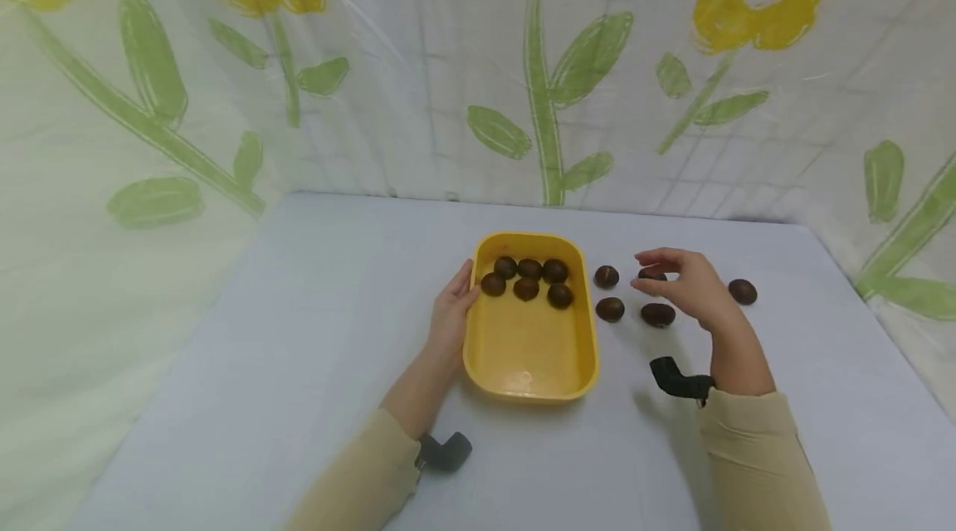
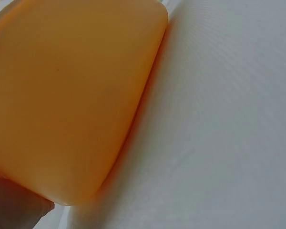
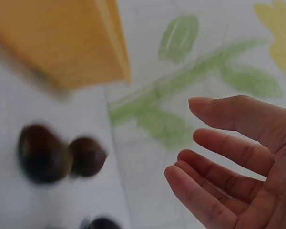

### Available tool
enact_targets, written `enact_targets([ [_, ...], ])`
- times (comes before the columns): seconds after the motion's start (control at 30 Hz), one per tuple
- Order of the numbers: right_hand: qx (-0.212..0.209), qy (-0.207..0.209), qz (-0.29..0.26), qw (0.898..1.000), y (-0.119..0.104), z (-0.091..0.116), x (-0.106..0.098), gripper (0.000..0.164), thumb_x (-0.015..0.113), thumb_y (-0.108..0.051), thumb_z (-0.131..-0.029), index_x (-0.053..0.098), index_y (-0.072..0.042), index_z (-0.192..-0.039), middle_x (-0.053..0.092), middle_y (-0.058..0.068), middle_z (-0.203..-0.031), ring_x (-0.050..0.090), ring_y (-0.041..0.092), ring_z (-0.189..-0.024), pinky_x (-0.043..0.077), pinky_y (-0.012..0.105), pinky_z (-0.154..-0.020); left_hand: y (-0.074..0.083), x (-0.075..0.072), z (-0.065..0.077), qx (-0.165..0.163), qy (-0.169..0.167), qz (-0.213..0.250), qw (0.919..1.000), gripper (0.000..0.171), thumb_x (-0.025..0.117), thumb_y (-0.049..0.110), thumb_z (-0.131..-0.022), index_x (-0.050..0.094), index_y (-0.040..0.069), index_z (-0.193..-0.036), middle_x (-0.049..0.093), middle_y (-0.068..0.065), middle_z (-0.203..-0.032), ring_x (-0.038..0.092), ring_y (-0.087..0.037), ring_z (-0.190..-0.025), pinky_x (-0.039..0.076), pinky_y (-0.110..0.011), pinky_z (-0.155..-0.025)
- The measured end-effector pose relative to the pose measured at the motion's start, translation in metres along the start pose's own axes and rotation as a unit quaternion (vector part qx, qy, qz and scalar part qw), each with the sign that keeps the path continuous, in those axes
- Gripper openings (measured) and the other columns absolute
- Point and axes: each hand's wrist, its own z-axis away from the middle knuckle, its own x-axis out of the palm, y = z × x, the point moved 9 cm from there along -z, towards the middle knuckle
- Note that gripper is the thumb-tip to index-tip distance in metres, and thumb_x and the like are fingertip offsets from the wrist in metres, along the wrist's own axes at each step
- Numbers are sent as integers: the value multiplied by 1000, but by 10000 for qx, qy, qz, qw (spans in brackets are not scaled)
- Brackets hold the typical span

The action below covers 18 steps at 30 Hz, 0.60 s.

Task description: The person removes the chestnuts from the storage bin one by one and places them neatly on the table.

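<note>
A yellow plastic tub (image 1: 530, 348) stands in the middle of the table, with several brown chestnuts (image 1: 526, 289) in two rows at its far end. My left hand (image 1: 451, 315) holds the tub's left side, thumb at the rim. The left wrist view shows the tub's outer wall (image 2: 71, 95) filling the upper left, with part of the hand at the lower corner. To the right of the tub my right hand (image 1: 690, 286) hovers, thumb and fingers apart and nothing between them. Partly hidden behind its fingers is one chestnut (image 1: 652, 275); another chestnut (image 1: 658, 314) lies just nearer.
Two chestnuts (image 1: 608, 309) lie close along the tub's right wall. Farther right, beyond the right hand, sits a lone chestnut (image 1: 743, 291). A curtain (image 1: 358, 116) printed with yellow flowers hangs behind the white table (image 1: 321, 332).
</note>
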Motion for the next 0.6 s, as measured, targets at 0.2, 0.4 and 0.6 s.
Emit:
enact_targets([
  [0.2,-530,-372,27,9979,-56,-24,24,49,68,-24,-85,54,-4,-127,54,20,-130,52,35,-118,48,51,-95,-3,-1,-1,-120,26,-62,9999,50,42,10,-97,33,23,-145,28,7,-153,26,-10,-141,26,-30,-116],
  [0.4,-819,-769,-79,9936,-94,-43,61,48,69,-19,-83,56,-2,-126,55,19,-129,54,34,-116,50,47,-93,0,0,-1,-21,3,-219,9998,51,42,8,-98,32,20,-146,26,5,-154,23,-11,-142,23,-30,-117],
  [0.6,-1038,-1192,77,9874,-124,-56,106,44,68,-17,-84,57,-1,-124,57,19,-126,56,33,-114,49,45,-96,2,-1,-1,118,-52,-242,9996,51,41,6,-97,31,17,-146,25,4,-154,23,-12,-142,23,-31,-117],
])
